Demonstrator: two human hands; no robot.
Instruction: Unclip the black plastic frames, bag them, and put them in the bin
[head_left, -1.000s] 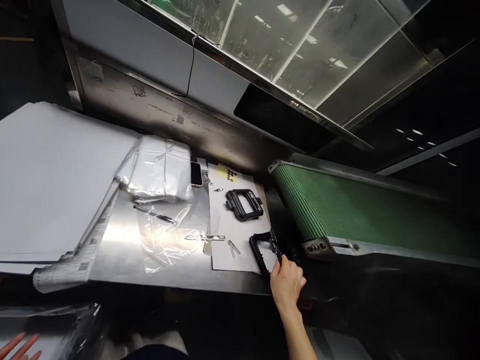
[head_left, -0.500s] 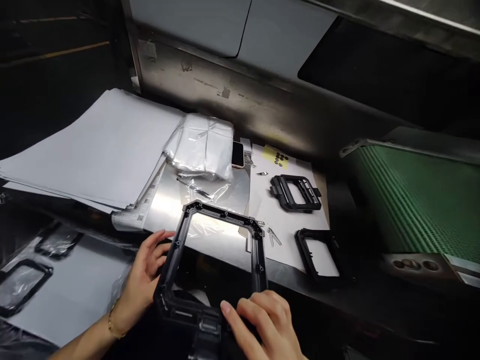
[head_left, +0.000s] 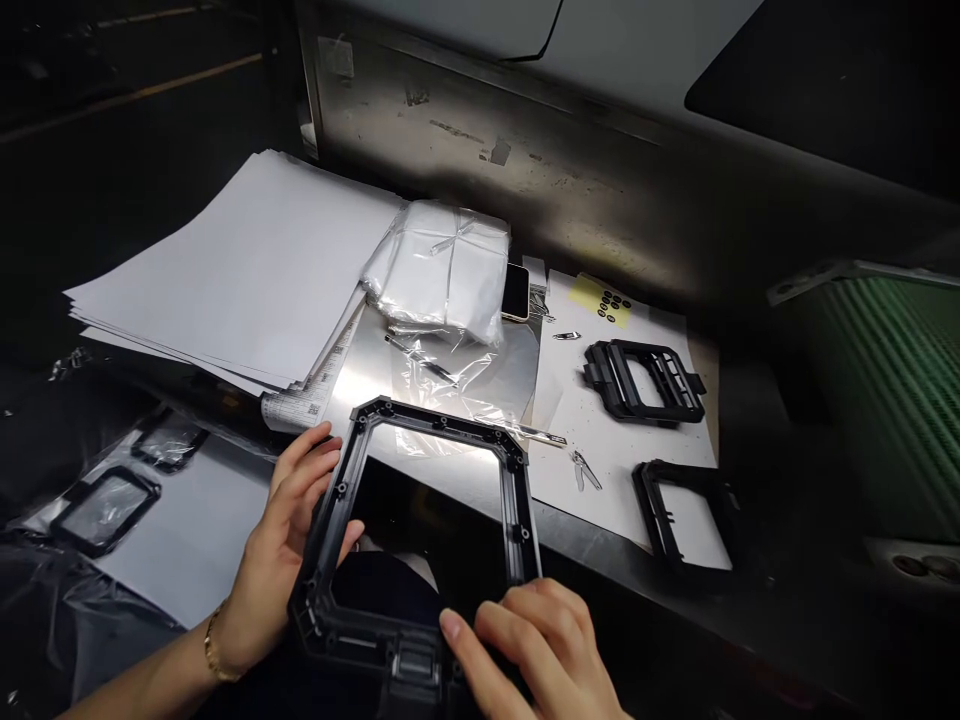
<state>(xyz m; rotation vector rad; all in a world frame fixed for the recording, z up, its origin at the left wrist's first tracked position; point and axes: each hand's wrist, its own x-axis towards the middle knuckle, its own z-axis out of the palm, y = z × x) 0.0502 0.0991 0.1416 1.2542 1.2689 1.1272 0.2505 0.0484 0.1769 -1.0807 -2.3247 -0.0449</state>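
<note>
A black plastic frame (head_left: 517,500), octagonal at its corners with small screw bosses along the rim, is held up in front of me, tilted. My left hand (head_left: 274,555) grips its left side, thumb showing through the opening and fingers behind the outer edge. At the lower right corner, my right hand (head_left: 544,650) holds the frame with the index finger laid along its bottom bar; part of that grip is hidden. On the white paper beyond lie nail clippers (head_left: 585,470), a second small clipper (head_left: 567,336) and a thin metal strip (head_left: 544,435).
Two more black frames, one assembled (head_left: 645,385) and one plain (head_left: 652,510), lie at the right. Behind stand a plastic-wrapped stack (head_left: 442,260), a phone (head_left: 516,290) and a paper pile (head_left: 232,260). Bagged frames (head_left: 105,510) are at left, a green conveyor (head_left: 892,400) at far right.
The view has swung left, so the bench things sit further right. My left thumb now shows inside the frame's opening, and the left fingers lie closer along its side.
</note>
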